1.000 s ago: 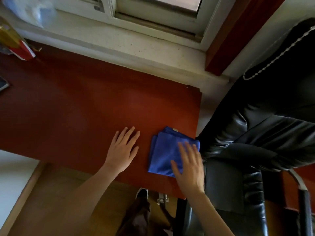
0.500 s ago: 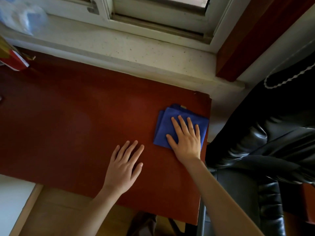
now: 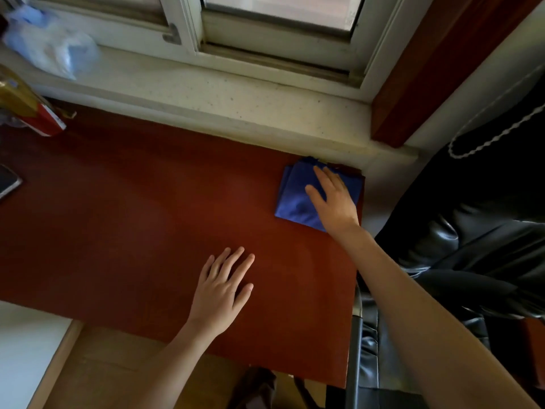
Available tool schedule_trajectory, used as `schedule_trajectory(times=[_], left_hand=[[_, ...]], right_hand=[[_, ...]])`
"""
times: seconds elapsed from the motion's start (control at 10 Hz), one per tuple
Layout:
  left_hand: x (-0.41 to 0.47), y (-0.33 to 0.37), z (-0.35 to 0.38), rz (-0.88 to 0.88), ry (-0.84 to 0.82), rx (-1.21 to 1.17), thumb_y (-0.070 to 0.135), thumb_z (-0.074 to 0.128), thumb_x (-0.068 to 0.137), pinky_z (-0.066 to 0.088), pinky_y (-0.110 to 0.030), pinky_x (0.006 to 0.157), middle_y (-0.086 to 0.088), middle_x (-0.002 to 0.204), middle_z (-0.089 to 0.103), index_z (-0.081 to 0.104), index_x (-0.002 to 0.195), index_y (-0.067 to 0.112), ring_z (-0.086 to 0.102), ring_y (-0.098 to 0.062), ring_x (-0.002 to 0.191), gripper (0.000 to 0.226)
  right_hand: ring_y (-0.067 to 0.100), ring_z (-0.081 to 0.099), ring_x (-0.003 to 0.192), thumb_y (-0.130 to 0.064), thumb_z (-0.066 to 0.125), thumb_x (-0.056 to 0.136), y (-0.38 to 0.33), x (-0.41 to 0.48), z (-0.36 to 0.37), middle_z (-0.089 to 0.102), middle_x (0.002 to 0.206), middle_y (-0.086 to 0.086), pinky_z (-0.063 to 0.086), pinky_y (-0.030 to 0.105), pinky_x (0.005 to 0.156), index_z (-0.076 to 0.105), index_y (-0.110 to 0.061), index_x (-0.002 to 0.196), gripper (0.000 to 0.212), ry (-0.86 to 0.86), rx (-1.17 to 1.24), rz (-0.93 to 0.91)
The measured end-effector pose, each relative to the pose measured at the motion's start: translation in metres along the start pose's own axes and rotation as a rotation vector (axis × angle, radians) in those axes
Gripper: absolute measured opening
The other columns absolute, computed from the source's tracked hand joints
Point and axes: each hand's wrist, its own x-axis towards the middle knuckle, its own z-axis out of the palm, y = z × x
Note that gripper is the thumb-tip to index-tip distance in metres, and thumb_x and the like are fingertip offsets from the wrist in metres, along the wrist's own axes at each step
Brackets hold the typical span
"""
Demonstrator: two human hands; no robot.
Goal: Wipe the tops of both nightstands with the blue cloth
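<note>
Folded blue cloth (image 3: 298,196) at nightstand's (image 3: 147,208) far right corner, right hand (image 3: 334,199) flat on it; left hand (image 3: 222,290) open, empty

R hand (image 3: 333,199) flat on blue cloth (image 3: 295,199), nightstand (image 3: 132,216) far-right corner.

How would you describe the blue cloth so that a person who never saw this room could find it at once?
Start at the window and its pale sill; a red-brown nightstand stands right below. The cloth lies at the top's far right corner, under the flat right hand. It is the only blue, folded fabric there; the left hand rests on bare wood.
</note>
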Motion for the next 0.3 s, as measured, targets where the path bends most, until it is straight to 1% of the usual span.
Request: schedule_trajectory(times=[0.1, 0.2, 0.3], left_hand=[[0.004, 0.001, -0.021, -0.065, 0.009, -0.243, 0.040, 0.043, 0.096, 0.030, -0.048, 0.116, 0.006, 0.149, 0.040, 0.037, 0.143, 0.035, 0.033, -0.016, 0.141, 0.048], [0.014, 0.018, -0.086, -0.355, 0.254, -0.749, 0.024, 0.052, 0.096, 0.043, -0.045, 0.107, 0.009, 0.134, 0.052, 0.049, 0.135, 0.028, 0.048, -0.009, 0.125, 0.039], [0.013, 0.036, -0.185, -0.383, 0.641, -0.951, 0.016, 0.052, 0.095, 0.048, -0.031, 0.097, 0.004, 0.121, 0.062, 0.057, 0.125, 0.020, 0.059, -0.012, 0.110, 0.031]], right_hand=[[0.004, 0.051, 0.123, -0.035, 0.049, 0.099, -0.033, -0.030, -0.060, 0.058, 0.136, -0.001, 0.037, 0.012, 0.103, 0.054, -0.014, 0.137, 0.044, 0.272, 0.333, 0.028], [-0.001, 0.060, 0.093, -0.028, 0.051, 0.098, -0.072, -0.071, -0.134, 0.069, 0.108, -0.006, 0.045, 0.014, 0.083, 0.067, -0.014, 0.119, 0.030, 0.413, 0.543, -0.015], [0.014, 0.066, 0.085, -0.022, 0.049, 0.097, -0.109, -0.134, -0.215, 0.072, 0.096, 0.001, 0.052, 0.030, 0.079, 0.069, -0.015, 0.108, 0.024, 0.520, 0.779, -0.205]])
